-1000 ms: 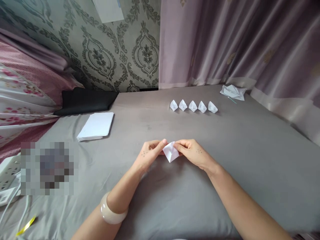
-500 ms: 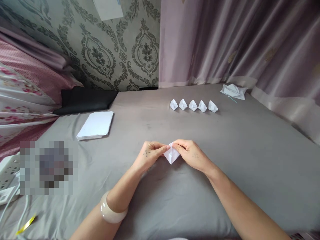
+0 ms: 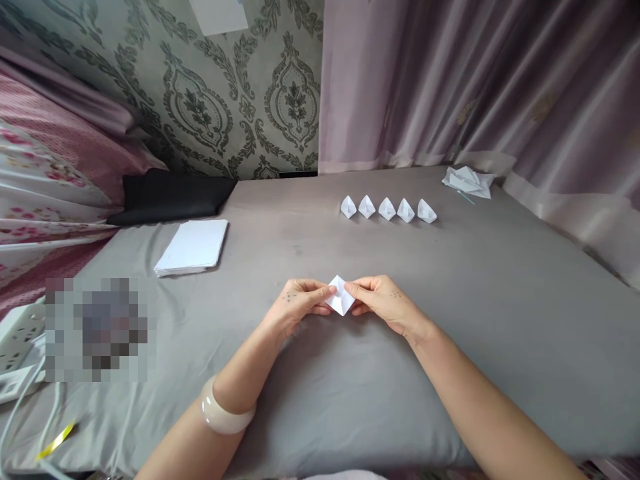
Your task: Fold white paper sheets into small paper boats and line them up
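A small folded white paper [image 3: 342, 301], diamond-shaped with creases across its face, is held up between both hands above the grey sheet. My left hand [image 3: 303, 299] pinches its left corner, thumb on top and fingers behind. On the opposite corner, my right hand [image 3: 379, 300] grips in the same way. Fingers behind the paper are partly hidden. Farther back stands a row of several folded white paper boats [image 3: 387, 209], spaced side by side.
A stack of white paper [image 3: 193, 247] lies at the left, before a black folded item [image 3: 173, 197]. Crumpled-looking folded papers [image 3: 468, 181] and a thin light-blue stick [image 3: 465, 197] are at the back right. A power strip [image 3: 23, 333] with cables and a yellow strip [image 3: 56, 440] sit front left.
The folded paper has turned in my hands: its upper point now shows above the thumbs, and its lower point sits higher. Both thumbs have shifted on it.
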The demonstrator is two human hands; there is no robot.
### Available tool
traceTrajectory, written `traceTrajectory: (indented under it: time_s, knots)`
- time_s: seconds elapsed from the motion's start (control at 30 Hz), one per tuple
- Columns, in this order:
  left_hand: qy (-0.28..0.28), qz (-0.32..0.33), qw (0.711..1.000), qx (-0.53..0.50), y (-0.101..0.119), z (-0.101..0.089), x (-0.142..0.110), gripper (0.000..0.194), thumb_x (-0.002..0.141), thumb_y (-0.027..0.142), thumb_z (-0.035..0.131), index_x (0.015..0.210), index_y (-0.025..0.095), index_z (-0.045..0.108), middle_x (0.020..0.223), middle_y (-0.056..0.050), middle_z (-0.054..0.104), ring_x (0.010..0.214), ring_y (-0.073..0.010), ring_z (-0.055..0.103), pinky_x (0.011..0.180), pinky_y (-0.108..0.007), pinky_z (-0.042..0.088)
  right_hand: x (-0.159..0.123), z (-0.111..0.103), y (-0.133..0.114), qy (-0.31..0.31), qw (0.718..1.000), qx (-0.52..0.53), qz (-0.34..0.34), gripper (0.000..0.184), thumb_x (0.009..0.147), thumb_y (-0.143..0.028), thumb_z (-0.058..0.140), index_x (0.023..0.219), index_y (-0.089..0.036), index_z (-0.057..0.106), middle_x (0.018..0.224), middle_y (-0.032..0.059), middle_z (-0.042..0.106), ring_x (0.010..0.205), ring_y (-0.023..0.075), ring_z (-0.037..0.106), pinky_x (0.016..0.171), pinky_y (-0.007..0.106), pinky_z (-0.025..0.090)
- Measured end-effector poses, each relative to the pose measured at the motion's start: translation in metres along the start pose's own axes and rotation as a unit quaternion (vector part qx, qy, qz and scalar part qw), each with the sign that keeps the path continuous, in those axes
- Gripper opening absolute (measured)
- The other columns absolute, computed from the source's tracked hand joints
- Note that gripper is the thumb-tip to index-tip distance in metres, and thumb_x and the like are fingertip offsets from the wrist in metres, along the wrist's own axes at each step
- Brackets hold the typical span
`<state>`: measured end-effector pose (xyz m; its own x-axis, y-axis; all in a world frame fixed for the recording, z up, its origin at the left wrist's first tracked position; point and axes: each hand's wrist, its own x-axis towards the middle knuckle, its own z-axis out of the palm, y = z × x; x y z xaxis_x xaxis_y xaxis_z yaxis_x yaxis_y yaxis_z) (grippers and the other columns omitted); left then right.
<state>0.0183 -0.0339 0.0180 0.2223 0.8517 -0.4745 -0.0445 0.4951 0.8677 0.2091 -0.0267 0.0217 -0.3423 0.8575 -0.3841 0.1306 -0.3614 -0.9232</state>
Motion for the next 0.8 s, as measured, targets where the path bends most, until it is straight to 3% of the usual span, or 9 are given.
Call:
traceTrajectory:
  time_s: [0.2,0.5,0.63,0.8]
  knots:
    - [-0.007,-0.028,1.000,-0.013,0.005,0.000,-0.003,0.032,0.065,0.038,0.081,0.074,0.009,0.071,0.060,-0.005,0.066,0.058,-0.0136,0.065,0.060,-0.024,0.053,0.003,0.004,0.000,0.010,0.999,0.028,0.036,0.027,0.078,-0.041,0.069,0.076,-0.015,0.072,0.067,0.0047,0.069,0.058,0.0105,0.061,0.049,0.019,0.049]
    - [-0.032,0.051,0.998,0.030,0.001,0.005,-0.003,0.038,0.068,0.045,0.077,0.077,0.010,0.070,0.071,-0.006,0.069,0.061,-0.0114,0.064,0.061,-0.021,0.051,0.003,0.009,0.000,-0.023,0.998,0.049,-0.011,0.035,0.077,-0.049,0.067,0.088,-0.016,0.073,0.082,0.0038,0.071,0.076,0.0147,0.064,0.070,0.027,0.052]
    - [-0.004,0.036,0.999,0.037,0.003,0.010,-0.005,0.042,0.065,0.050,0.078,0.072,0.012,0.062,0.064,-0.005,0.068,0.058,-0.0132,0.065,0.058,-0.023,0.051,0.006,0.013,0.002,0.014,0.998,0.050,-0.031,0.034,0.071,-0.049,0.071,0.080,-0.016,0.074,0.070,0.0024,0.069,0.066,0.0143,0.061,0.064,0.028,0.049]
    - [-0.048,0.009,0.999,0.022,0.004,0.011,-0.006,0.043,0.065,0.048,0.079,0.077,0.009,0.066,0.070,-0.008,0.069,0.063,-0.0142,0.066,0.061,-0.024,0.053,0.006,0.015,0.004,0.046,0.996,0.057,-0.058,0.032,0.072,-0.047,0.070,0.081,-0.016,0.075,0.067,0.0010,0.068,0.061,0.0131,0.059,0.062,0.027,0.047]
